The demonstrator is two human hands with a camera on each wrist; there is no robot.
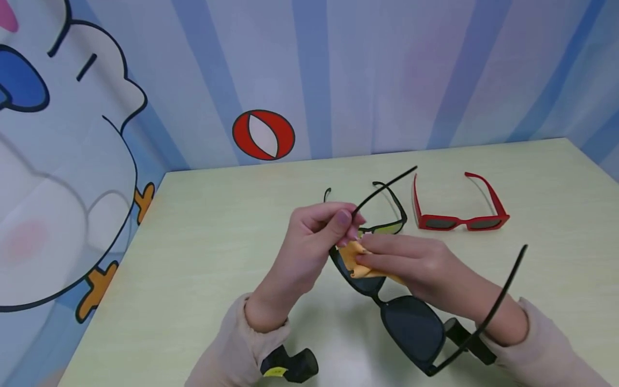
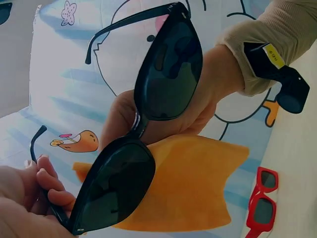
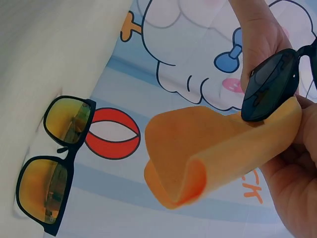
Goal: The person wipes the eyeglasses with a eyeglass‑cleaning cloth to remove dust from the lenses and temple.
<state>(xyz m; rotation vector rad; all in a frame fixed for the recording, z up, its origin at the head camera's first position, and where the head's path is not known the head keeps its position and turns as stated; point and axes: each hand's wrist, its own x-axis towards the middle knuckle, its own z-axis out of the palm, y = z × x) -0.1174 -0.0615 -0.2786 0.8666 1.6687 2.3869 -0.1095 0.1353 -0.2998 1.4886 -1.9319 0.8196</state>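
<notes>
My left hand (image 1: 314, 242) pinches one temple of black sunglasses (image 1: 413, 328) near its hinge, thumb on top. The sunglasses are held above the table, tilted, both temples unfolded and the far one rising at the right. An orange cloth (image 1: 352, 259) is held by my right hand (image 1: 425, 263) against the lens nearest my left hand. In the left wrist view the cloth (image 2: 193, 183) spreads behind that lens, with the right hand (image 2: 171, 124) behind the bridge. The right wrist view shows the cloth (image 3: 237, 153) folded over, hiding part of the fingers.
Red sunglasses (image 1: 469, 222) stand on the table (image 1: 203, 269) at the back right. Behind my hands are black-framed glasses with yellow-green lenses (image 1: 389, 228), partly hidden in the head view. A printed blue striped backdrop (image 1: 348, 80) rises along the table's back and left edges.
</notes>
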